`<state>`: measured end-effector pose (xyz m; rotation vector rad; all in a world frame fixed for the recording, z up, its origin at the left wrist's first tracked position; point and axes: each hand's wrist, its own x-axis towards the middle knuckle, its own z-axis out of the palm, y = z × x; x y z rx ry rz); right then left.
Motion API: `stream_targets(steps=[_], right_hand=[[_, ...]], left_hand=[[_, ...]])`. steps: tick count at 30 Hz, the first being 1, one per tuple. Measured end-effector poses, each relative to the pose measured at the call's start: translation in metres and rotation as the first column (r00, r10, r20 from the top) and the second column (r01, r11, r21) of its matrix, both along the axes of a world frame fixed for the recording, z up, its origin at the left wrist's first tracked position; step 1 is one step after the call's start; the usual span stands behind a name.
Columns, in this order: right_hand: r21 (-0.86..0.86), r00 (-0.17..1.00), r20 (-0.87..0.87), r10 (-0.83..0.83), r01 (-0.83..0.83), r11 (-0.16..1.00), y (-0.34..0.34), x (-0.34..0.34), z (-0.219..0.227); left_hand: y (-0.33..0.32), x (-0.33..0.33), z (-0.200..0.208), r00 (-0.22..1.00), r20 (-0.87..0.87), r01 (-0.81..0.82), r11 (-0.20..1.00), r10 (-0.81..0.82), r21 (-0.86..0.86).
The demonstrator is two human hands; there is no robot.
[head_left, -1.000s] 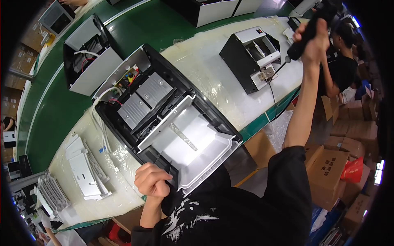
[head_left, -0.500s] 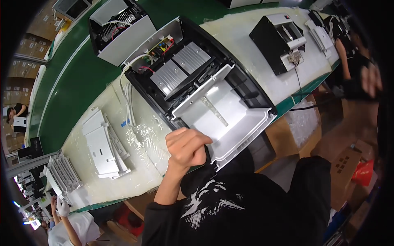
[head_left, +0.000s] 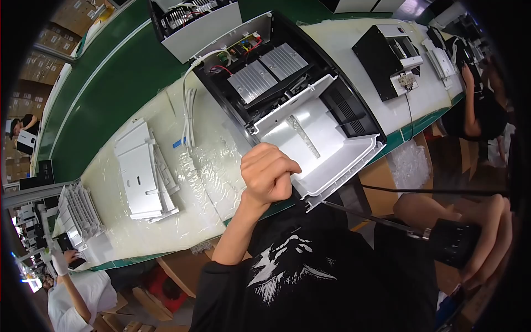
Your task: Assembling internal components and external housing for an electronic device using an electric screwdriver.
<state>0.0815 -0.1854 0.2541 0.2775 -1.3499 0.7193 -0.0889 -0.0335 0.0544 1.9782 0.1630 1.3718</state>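
Observation:
A large black and white device housing (head_left: pixel 354 102) lies open on the bench before me. Finned metal blocks (head_left: pixel 268 72) and coloured wires sit in its far part; a white tray-like section (head_left: pixel 287 141) forms the near part. My left hand (head_left: pixel 268 172) is closed in a fist at the near left corner of that section; its curled fingers hide whatever is inside. At the lower right, my right hand (head_left: pixel 489 238) grips a black electric screwdriver (head_left: pixel 451 240). The long thin shaft points left, its tip at the housing's near edge, where contact is hard to tell.
White flat panels (head_left: pixel 144 177) lie stacked on the left, with ribbed white parts (head_left: pixel 78 216) beyond. A white cable (head_left: pixel 189 119) runs beside the housing. Another black device (head_left: pixel 381 61) stands to the right. Co-workers are at both ends; an open carton (head_left: pixel 376 193) stands below the bench edge.
The screwdriver in my right hand has come in from the right, its shaft now reaching the housing's near corner. My left fist stays at the same corner while the whole view has shifted.

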Motion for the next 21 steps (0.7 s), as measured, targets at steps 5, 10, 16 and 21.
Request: stream_targets(steps=[5, 10, 16, 21], right_hand=[[-0.165, 0.995, 0.092, 0.026, -0.011, 0.986, -0.021, 0.003, -0.002], [-0.386, 0.926, 0.359, -0.119, 0.263, 0.884, 0.005, -0.018, -0.012], [-0.532, 0.855, 0.519, -0.017, 0.339, 0.776, 0.002, -0.027, -0.027], [-0.477, 0.876, 0.482, -0.020, 0.281, 0.833, 0.012, -0.033, -0.052]], left_hand=[[0.000, -0.003, -0.003, 1.000, 0.014, 0.002, 1.000, -0.002, -0.012], [-0.001, -0.001, -0.004, 0.999, 0.044, -0.012, 1.000, 0.013, -0.025], [-0.001, 0.000, -0.003, 0.996, 0.089, -0.006, 0.998, 0.011, -0.057], [-0.002, 0.000, -0.006, 0.995, 0.096, -0.008, 0.997, 0.015, -0.073]])
